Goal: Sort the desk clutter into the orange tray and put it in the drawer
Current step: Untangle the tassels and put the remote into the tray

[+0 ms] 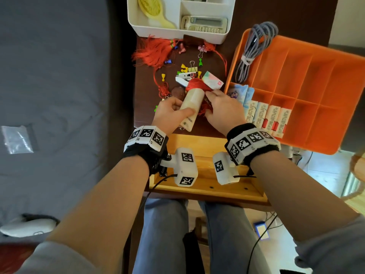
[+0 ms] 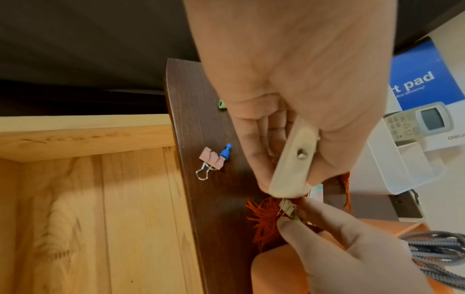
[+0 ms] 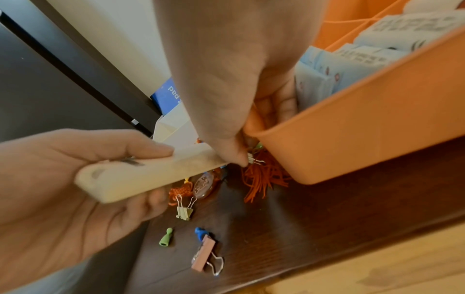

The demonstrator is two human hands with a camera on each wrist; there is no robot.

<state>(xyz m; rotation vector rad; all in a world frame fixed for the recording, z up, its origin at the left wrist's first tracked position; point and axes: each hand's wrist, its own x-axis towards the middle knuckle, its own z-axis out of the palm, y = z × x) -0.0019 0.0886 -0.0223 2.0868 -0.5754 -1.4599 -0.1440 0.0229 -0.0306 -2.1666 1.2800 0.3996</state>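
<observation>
My left hand (image 1: 175, 110) grips a cream flat case (image 1: 192, 107) by its near end, thumb on top; a red tassel (image 1: 196, 85) bunches at its far end. The case (image 2: 292, 159) has a metal rivet at its end. My right hand (image 1: 215, 100) sits beside the case and pinches a small pale binder clip (image 2: 289, 208) caught in the red tassel threads (image 3: 261, 177), close against the corner of the orange tray (image 3: 365, 129). The orange tray (image 1: 335, 76) lies at the right and holds a grey cable (image 1: 254, 48) and several tissue packs (image 1: 266, 117).
Binder clips, coloured pawn-shaped pins (image 1: 183, 66) and a small stapler (image 1: 183, 78) litter the dark desk (image 1: 144, 107). A pink binder clip (image 3: 203, 256) and a green pin (image 3: 166, 237) lie near the desk edge. The wooden drawer (image 1: 207, 186) is open below my wrists. A white organizer (image 1: 177, 34) stands behind.
</observation>
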